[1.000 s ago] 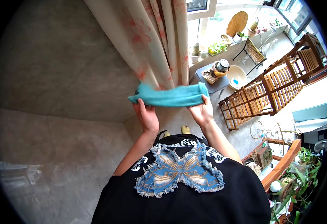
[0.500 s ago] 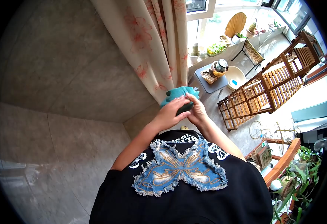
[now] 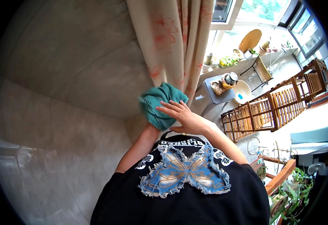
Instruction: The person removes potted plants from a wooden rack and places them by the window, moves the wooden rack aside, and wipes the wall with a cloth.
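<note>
Cloth, change: the teal cloth [image 3: 158, 103], bunched between both hands in the earlier frame, now opened wider and draped over the left hand [image 3: 152, 128].
Right hand, change: the right hand [image 3: 186, 118] has gone from gripping the bundle to lying flatter across its right side.
Right fingers: extended, slightly spread, over the cloth's near face; thumb apart, by the lower edge.
Left fingers: hidden under cloth; cannot tell whether spread or closed.
Cloth position: held up in front of the floral curtain [image 3: 167, 45], left edge blurred.
</note>
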The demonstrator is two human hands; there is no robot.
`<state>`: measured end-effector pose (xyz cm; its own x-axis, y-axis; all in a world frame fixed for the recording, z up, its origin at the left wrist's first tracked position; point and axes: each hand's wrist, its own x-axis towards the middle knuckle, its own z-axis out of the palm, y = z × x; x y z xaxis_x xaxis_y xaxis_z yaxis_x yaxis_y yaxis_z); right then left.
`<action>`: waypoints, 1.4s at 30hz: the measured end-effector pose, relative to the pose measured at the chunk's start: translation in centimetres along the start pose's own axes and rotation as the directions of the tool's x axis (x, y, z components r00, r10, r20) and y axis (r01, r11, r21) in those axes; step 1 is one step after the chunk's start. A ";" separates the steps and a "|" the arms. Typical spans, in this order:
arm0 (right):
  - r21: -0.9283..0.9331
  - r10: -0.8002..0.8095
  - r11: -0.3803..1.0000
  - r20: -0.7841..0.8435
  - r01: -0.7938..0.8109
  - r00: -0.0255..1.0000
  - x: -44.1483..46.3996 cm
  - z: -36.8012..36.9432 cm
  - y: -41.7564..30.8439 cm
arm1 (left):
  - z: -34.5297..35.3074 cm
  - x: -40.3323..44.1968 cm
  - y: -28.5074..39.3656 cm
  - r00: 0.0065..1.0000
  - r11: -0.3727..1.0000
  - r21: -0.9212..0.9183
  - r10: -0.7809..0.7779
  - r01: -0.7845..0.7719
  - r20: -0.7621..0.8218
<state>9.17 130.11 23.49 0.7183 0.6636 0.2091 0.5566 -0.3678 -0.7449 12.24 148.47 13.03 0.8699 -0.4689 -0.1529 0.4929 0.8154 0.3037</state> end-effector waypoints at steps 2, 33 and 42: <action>0.199 0.017 0.980 -0.094 0.002 0.995 0.2 -0.9 0.5 | 0.5 1.5 0.7 0.937 0.664 0.662 0.279 -0.347 0.212; 0.760 0.344 0.589 -0.542 0.273 0.767 0.8 -4.4 1.4 | 4.1 -0.4 3.0 0.980 0.969 0.153 0.197 -0.195 -0.002; 0.526 0.462 0.839 -0.556 -0.137 0.691 0.3 -3.8 3.5 | 1.9 1.0 3.0 0.978 0.994 0.108 0.007 0.016 -0.210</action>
<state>12.97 126.55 23.38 0.9856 -0.0729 0.1528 0.1489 -0.0570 -0.9872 14.57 149.77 15.58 0.8576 -0.3813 -0.3452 0.5021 0.7662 0.4010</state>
